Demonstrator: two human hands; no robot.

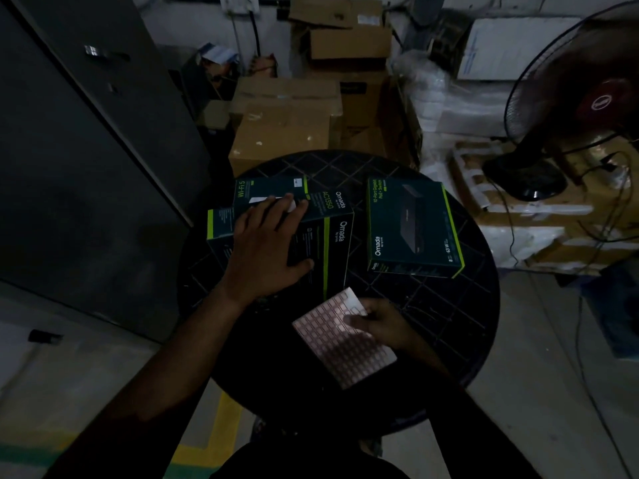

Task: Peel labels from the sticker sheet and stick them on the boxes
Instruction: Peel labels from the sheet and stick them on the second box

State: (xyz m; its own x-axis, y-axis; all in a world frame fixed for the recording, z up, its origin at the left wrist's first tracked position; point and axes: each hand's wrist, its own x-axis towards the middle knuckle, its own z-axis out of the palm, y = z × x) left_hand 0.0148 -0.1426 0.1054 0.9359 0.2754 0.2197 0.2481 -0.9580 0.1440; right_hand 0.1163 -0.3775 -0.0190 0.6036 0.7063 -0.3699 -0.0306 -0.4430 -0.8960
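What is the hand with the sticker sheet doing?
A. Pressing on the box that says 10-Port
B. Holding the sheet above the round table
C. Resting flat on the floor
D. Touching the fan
B: the right hand pinches the sticker sheet over the round table, while the left hand lies spread on the AC1350 box, away from the 10-Port box.

On the round dark worktop (449,340), the left hand (268,242) lies flat with spread fingers on the Omada AC1350 box (332,229) at ten o'clock. The right hand (383,323) pinches the sticker sheet (340,340) at six o'clock. A second Omada box (413,228) lies at one o'clock, apart from the first.
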